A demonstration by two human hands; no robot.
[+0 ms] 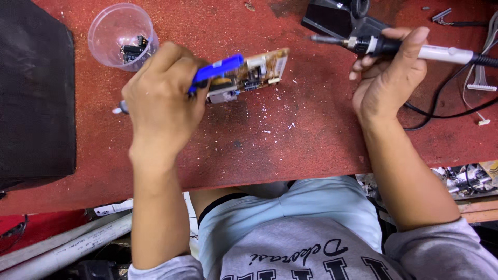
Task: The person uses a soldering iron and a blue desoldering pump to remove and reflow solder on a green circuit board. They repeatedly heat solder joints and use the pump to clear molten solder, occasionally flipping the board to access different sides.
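Observation:
My left hand [162, 98] grips a blue desoldering pump [218, 69] and, under it, a small tan circuit board [258, 72] with several parts on it, held just above the red worktop [290, 140]. A white tip of the pump pokes out past my knuckles at the left. My right hand [390, 78] holds a soldering iron [394, 47] with a black grip and white handle. Its metal tip points left, well apart from the board.
A clear plastic cup [120, 35] with small dark parts stands at the back left. A black slab [33, 93] covers the left edge. A black stand [337, 18] sits behind the iron. Cables and white connectors [480, 88] lie at the right. White debris flecks dot the middle.

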